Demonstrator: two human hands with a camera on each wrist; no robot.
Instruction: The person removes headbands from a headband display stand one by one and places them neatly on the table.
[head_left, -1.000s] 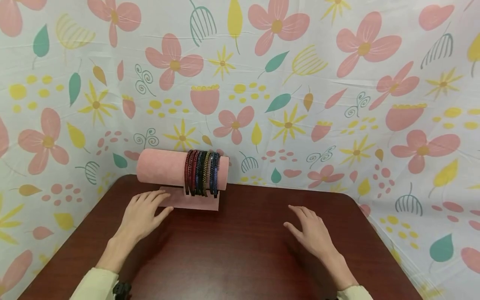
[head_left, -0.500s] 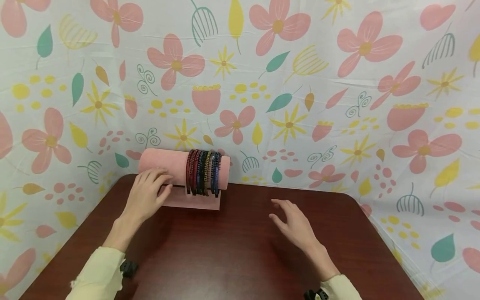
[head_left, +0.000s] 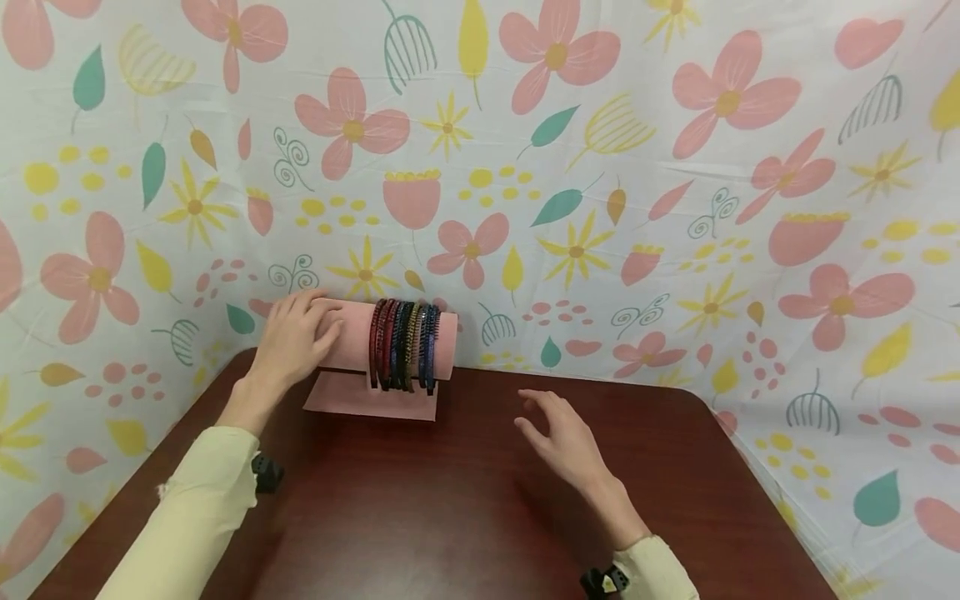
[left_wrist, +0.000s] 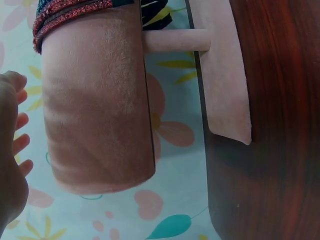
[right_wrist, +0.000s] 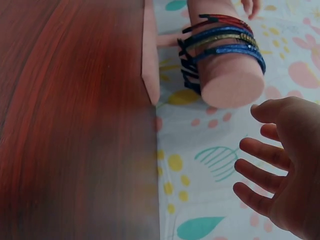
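Arm outstretched, a left hand (head_left: 296, 337), loosely spread and empty, hovers beside the bare end of a pink band stand (head_left: 353, 335) near the table (head_left: 420, 508)'s far-left corner; the right hand (head_left: 564, 440), relaxed and empty, hangs well apart.

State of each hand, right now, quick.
Left hand: open, holding nothing, near the bare end of the pink roll.
Right hand: open, holding nothing.

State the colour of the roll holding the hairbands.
The roll is pink; the head view shows it best.
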